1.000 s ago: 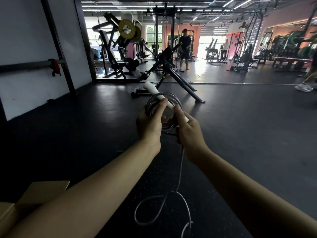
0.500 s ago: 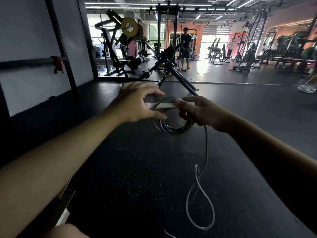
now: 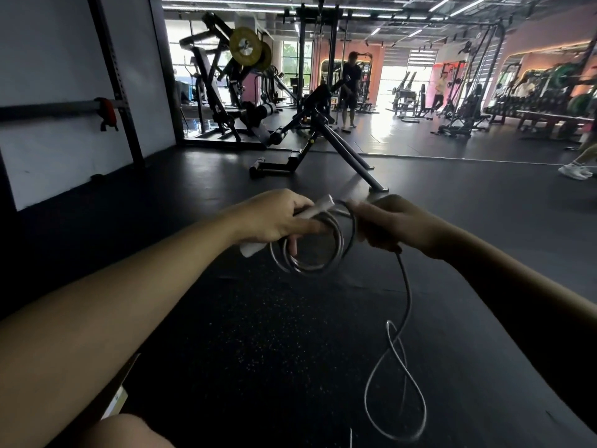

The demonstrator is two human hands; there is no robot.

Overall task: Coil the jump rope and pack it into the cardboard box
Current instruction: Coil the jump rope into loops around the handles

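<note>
Open rubber floor (image 3: 258, 334) toward twelve o'clock. My left hand (image 3: 274, 218) clamps the white handle (image 3: 318, 208) and coils; my right hand (image 3: 387, 221) grips the grey jump rope (image 3: 407, 286), its tail looping loose at five o'clock.

A gym — weight machines (image 3: 239, 92), dumbbell racks (image 3: 529, 105) (black rubber floor (image 3: 258, 334)).

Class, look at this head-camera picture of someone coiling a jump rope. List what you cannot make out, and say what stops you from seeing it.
- Cardboard box: head view, only a sliver of flap shows; the left forearm and the frame edge hide the rest.
- Jump rope: its loose end runs off the bottom edge, so the second handle is unseen.
- White handle: the left hand covers its middle.
- Right hand: in shadow; how its fingers pinch the rope is unclear.
</note>
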